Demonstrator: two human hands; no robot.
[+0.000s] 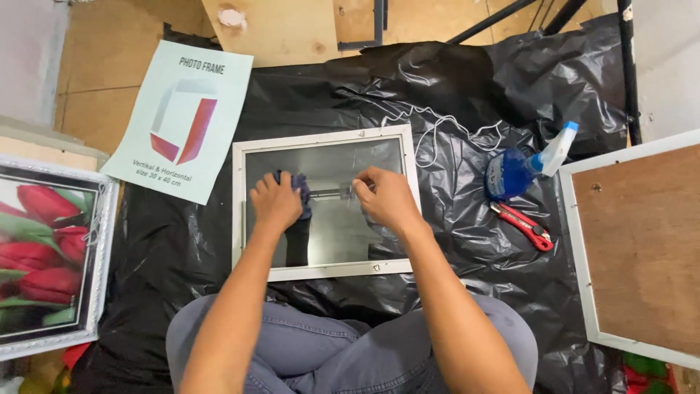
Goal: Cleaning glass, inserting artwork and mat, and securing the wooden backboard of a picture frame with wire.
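Note:
A white picture frame (324,271) with a glass pane lies flat on black plastic sheeting in front of my crossed legs. My left hand (275,201) presses a dark blue cloth (300,191) onto the glass near its upper left. My right hand (388,197) rests on the glass near the upper middle, fingers curled, pinching something small that I cannot make out. The two hands are about a hand's width apart.
A blue spray bottle (519,169) and a red utility knife (522,225) lie right of the frame. A frame lying face down with a brown backing (642,244) is at far right. A tulip picture (44,255) sits at left, a pale printed sheet (182,120) above it. White cord (445,128) lies behind.

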